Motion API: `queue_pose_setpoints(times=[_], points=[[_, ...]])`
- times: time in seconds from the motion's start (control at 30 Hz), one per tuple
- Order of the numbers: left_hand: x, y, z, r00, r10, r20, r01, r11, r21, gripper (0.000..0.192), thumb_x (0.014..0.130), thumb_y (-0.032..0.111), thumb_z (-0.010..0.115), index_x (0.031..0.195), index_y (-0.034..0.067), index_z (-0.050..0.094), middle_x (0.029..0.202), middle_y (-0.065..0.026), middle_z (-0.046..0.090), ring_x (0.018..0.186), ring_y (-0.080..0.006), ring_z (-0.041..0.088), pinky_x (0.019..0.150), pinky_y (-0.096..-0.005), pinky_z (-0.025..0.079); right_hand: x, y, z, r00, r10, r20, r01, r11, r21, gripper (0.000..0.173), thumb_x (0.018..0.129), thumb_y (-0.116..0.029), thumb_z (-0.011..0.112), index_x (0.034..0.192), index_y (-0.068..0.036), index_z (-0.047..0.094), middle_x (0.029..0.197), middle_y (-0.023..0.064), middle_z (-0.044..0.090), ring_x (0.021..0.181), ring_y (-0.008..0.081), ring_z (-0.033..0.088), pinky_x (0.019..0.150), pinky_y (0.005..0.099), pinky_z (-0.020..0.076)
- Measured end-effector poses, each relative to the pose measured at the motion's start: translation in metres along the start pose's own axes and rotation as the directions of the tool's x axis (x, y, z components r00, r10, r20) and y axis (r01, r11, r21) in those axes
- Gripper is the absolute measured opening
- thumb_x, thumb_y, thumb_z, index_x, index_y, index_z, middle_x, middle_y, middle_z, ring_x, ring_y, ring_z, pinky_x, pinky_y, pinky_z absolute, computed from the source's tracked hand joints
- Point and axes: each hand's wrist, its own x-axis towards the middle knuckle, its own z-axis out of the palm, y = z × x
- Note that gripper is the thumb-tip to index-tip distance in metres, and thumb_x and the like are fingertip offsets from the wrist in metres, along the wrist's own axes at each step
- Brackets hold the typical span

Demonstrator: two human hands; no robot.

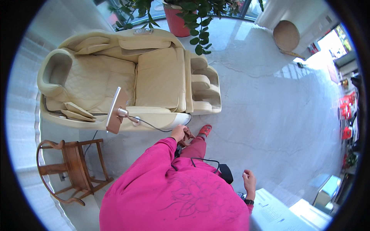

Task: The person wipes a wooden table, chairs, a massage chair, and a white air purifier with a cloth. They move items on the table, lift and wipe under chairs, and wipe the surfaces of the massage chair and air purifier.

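Observation:
My left hand point(178, 132) grips a crumpled brown cloth point(187, 135) in front of my left leg. Just beyond it is the lower side of a cream massage chair point(160, 78), with quilted back, seat pad and leg channels. A tablet-like panel point(115, 109) stands on a metal holder at the chair's near armrest, and a black cable point(153, 126) runs from it. My right hand point(250, 182) hangs at my right side, fingers loosely curled, with no object seen in it. Below that wrist, which wears a dark band, lie white printed sheets point(268, 206).
A wooden armchair point(76, 167) stands at the left by pale curtains point(26, 121). Behind the massage chair, a leafy plant grows in a red pot point(176, 21). A round woven stool point(286, 36) is at the far right. Red items point(345, 111) line the right edge.

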Motion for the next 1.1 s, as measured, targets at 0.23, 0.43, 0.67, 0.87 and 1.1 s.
queue_pose_setpoints(times=[0.23,0.43,0.67,0.87,1.1], points=[[0.067,0.057,-0.027,0.904,-0.419,0.08,0.413,0.811,-0.414,0.026,0.088,0.017,0.058,0.112,0.008,0.065,0.09,-0.0146,0.071,0.08,-0.0249,0.069,0.07,-0.0392,0.053,0.091,0.002,-0.079,0.999,-0.03,-0.027,0.023,0.977,-0.21,0.027,0.087,-0.015,0.065,0.109,0.0,0.065,0.1,0.0167,0.069,0.086,0.0271,0.068,0.079,0.0375,0.0531],[0.136,0.132,-0.03,0.925,-0.349,0.15,0.361,0.93,-0.064,0.038,0.084,0.038,0.065,0.108,0.008,0.069,0.097,-0.021,0.069,0.094,-0.0395,0.065,0.079,-0.0468,0.05,0.105,0.067,-0.117,0.992,0.106,-0.072,-0.113,0.989,-0.092,0.03,0.087,-0.019,0.065,0.11,-0.001,0.066,0.099,0.0181,0.07,0.09,0.0296,0.068,0.081,0.039,0.0528],[0.166,0.257,-0.005,0.962,-0.272,-0.006,0.272,0.962,0.01,0.057,0.084,0.058,0.058,0.097,0.004,0.071,0.091,-0.023,0.069,0.091,-0.0409,0.065,0.078,-0.0478,0.051,0.146,0.198,-0.156,0.95,0.294,0.102,-0.281,0.951,-0.128,0.032,0.084,-0.024,0.064,0.108,-0.003,0.069,0.103,0.02,0.07,0.098,0.0332,0.068,0.086,0.0404,0.0523],[0.158,0.286,0.053,0.945,-0.319,-0.077,0.31,0.945,-0.108,0.045,0.081,0.042,0.066,0.099,0.0,0.068,0.097,-0.0247,0.068,0.098,-0.0398,0.065,0.085,-0.0454,0.05,0.21,0.258,-0.214,0.961,0.276,-0.037,-0.276,0.961,0.004,0.029,0.083,-0.023,0.064,0.103,-0.003,0.071,0.1,0.0201,0.07,0.098,0.0345,0.067,0.086,0.0414,0.0524],[0.156,0.313,0.093,0.864,-0.494,-0.092,0.414,0.804,-0.428,0.041,0.081,0.031,0.071,0.106,-0.001,0.066,0.099,-0.0193,0.07,0.095,-0.0322,0.068,0.084,-0.0391,0.051,0.278,0.25,-0.262,0.992,0.121,-0.024,-0.123,0.975,-0.185,0.029,0.081,-0.026,0.065,0.099,-0.004,0.072,0.096,0.0176,0.071,0.093,0.0322,0.069,0.083,0.0405,0.0533]])
